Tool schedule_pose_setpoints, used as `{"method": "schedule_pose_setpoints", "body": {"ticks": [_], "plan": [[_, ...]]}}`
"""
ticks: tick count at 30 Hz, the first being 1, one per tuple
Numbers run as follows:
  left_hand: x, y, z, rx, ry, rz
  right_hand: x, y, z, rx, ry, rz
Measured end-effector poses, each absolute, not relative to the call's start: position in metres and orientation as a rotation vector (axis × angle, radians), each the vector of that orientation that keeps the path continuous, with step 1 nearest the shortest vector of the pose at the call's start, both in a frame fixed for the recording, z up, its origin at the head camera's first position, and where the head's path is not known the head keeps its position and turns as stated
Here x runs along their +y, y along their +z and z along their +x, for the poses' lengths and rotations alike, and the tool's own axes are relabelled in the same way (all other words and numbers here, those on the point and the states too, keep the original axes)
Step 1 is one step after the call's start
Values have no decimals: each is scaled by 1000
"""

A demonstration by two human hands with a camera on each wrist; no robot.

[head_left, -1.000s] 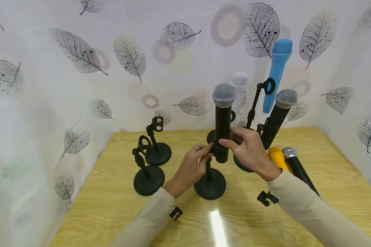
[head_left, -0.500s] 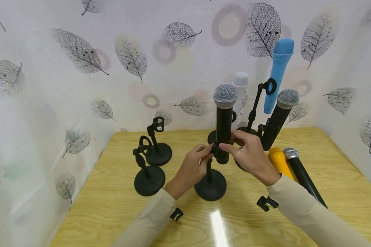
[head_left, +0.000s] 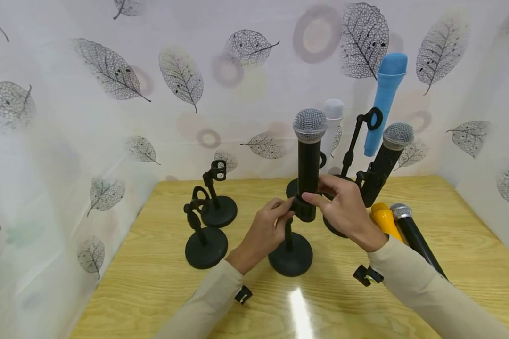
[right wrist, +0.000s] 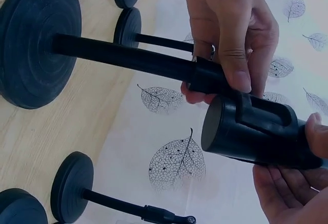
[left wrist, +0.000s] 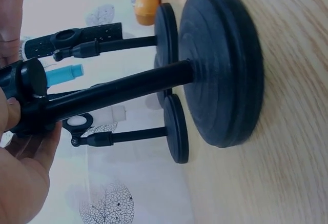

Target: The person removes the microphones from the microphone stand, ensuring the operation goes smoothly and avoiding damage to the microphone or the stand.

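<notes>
A black microphone point(head_left: 308, 165) with a silver mesh head stands nearly upright in the clip of a round-based desk stand point(head_left: 291, 254). My right hand point(head_left: 345, 207) grips its lower body between thumb and fingers. With its thumb and fingertips, my left hand point(head_left: 265, 230) pinches the stand's clip joint just left of the microphone. The right wrist view shows the microphone's flat bottom end point(right wrist: 212, 124) sticking out past the clip ring, my left thumb lying on the joint. In the left wrist view the stand's base point(left wrist: 220, 67) sits on the wooden table.
Two bare stands point(head_left: 205, 247) point(head_left: 218, 210) are at the left. Behind and right, stands bear a white microphone point(head_left: 333, 113), a blue one point(head_left: 386, 99) and a black one point(head_left: 383, 165). A yellow microphone point(head_left: 383, 219) and another black one point(head_left: 415, 240) lie on the table at the right.
The microphone has slid slightly upward in my right hand's grip since half a second ago. My left hand keeps its place at the clip joint, and the view has shifted slightly.
</notes>
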State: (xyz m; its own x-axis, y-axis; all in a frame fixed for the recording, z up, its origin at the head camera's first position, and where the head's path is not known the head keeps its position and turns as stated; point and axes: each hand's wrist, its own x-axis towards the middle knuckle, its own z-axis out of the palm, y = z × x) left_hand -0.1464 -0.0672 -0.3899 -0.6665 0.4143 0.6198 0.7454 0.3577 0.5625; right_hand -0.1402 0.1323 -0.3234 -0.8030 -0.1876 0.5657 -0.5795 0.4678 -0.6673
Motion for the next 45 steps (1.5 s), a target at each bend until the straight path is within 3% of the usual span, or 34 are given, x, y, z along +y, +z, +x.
{"method": "schedule_pose_setpoints", "body": {"ticks": [14, 33, 45], "plan": [[-72, -386, -149, -2271, -1214, -1043, 139, -332, -138, -2329, 1404, 720], [-73, -387, -148, -2275, -1192, -1042, 127, -330, -135, -2290, 1172, 677], [-72, -389, -142, -2258, -1276, -1008, 137, -331, -138, -2169, 1497, 752]]}}
